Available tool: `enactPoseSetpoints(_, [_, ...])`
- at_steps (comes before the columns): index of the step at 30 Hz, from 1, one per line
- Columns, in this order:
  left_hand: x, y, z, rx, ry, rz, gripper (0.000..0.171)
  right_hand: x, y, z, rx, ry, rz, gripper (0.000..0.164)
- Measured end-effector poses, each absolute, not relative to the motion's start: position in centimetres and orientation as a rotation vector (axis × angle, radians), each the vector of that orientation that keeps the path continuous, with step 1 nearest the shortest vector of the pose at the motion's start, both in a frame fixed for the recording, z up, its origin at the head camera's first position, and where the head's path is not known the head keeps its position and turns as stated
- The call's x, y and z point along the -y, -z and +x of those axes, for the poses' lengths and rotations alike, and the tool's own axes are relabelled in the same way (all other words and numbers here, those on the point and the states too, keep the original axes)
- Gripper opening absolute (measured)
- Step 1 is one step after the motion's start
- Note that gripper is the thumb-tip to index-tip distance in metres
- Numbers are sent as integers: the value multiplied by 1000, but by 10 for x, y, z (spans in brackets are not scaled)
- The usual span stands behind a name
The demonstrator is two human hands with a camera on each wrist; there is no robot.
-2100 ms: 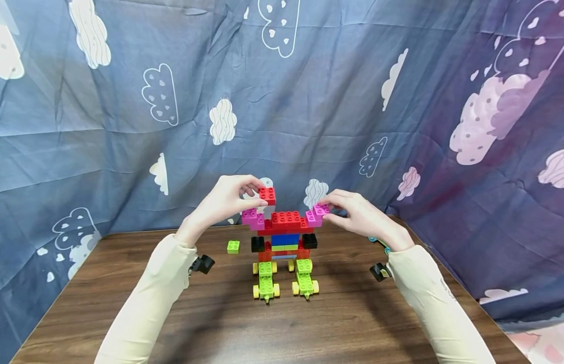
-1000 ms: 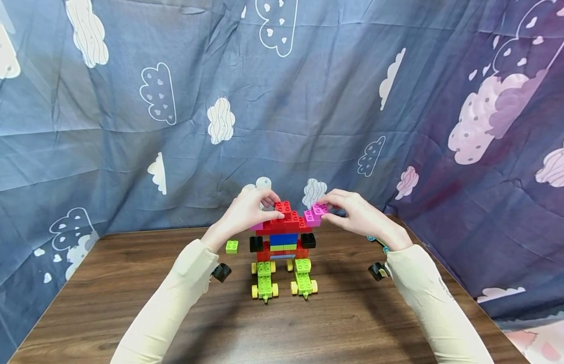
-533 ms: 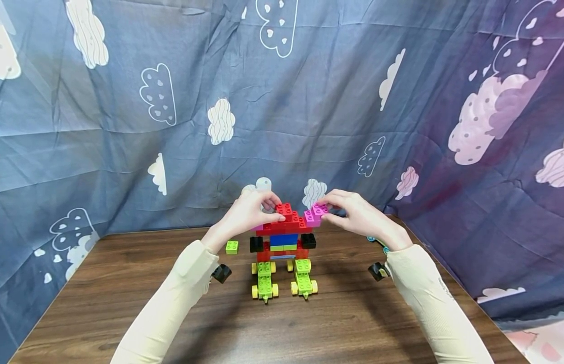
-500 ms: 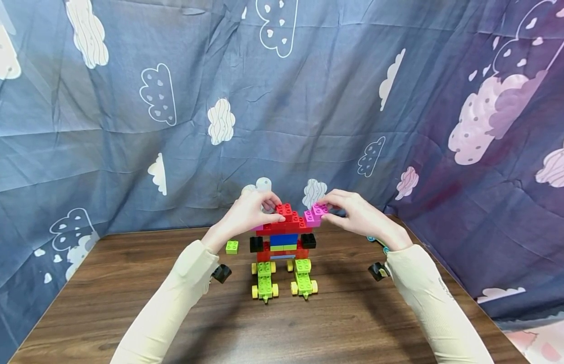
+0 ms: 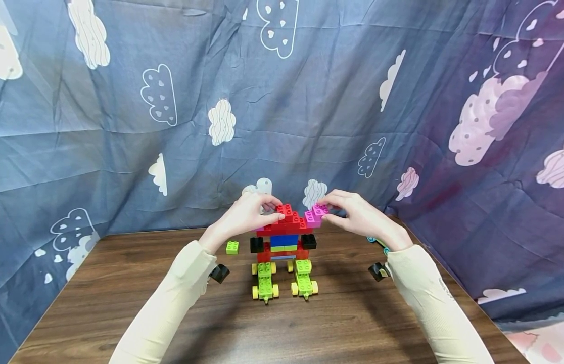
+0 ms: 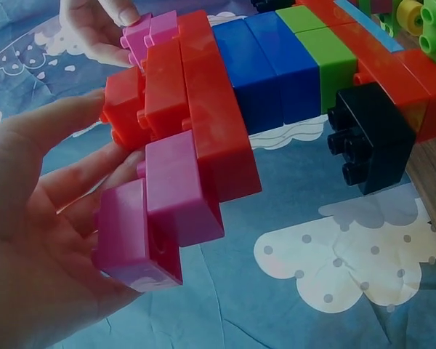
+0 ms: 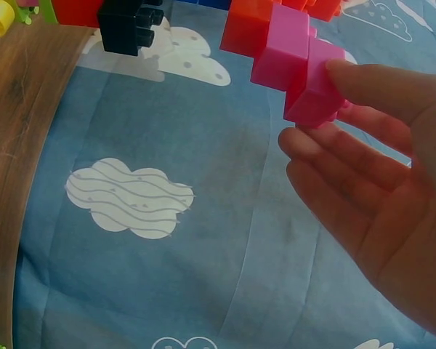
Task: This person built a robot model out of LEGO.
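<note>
A toy figure of building bricks stands on the brown table (image 5: pixel 209 318). Its feet are lime-green wheeled bases (image 5: pixel 266 283) with yellow wheels; blue bricks (image 5: pixel 284 239) and red bricks make the body. My left hand (image 5: pixel 245 215) pinches the small red brick (image 5: pixel 285 208) at the very top, which sits on a wider red brick (image 6: pixel 166 91). Stepped pink bricks form both shoulders; the left pair (image 6: pixel 174 189) is mostly behind my left hand in the head view. My right hand (image 5: pixel 357 215) pinches the outer pink brick (image 7: pixel 316 87) of the right pair between thumb and fingers.
A loose lime-green brick (image 5: pixel 232 247) lies on the table left of the figure. Black bricks (image 5: pixel 308 241) stick out at the figure's sides. A teal piece (image 5: pixel 378 242) lies partly behind the right wrist. Blue cloud-patterned cloth (image 5: pixel 264 101) hangs behind the table.
My left hand has moved right and down, bringing the small red brick from above the left shoulder onto the figure's top. My right hand stays on the pink brick.
</note>
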State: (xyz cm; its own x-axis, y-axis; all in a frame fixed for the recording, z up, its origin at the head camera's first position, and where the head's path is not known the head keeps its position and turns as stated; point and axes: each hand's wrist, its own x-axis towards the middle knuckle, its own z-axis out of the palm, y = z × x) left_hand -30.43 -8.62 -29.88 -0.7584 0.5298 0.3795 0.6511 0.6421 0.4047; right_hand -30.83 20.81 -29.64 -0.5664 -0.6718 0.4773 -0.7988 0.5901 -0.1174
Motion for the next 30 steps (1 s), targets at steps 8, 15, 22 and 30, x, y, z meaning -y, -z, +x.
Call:
enactPoseSetpoints(8, [87,300,-304,2649,806,-972,35,-205,293,-307,2439,-415,1147,29])
enactPoseSetpoints(15, [87,299,-305,2657,841,-954,34,-190,285,-305,2499,-426,1125,32])
enactPoseSetpoints(22, [89,298,-304,2623,892,-970,30,-170,281,-305,2492,-399,1163,32])
enactPoseSetpoints(30, [90,300,-305,2599,917,-1001,29,-152,283,-308,2504,-355,1190,30])
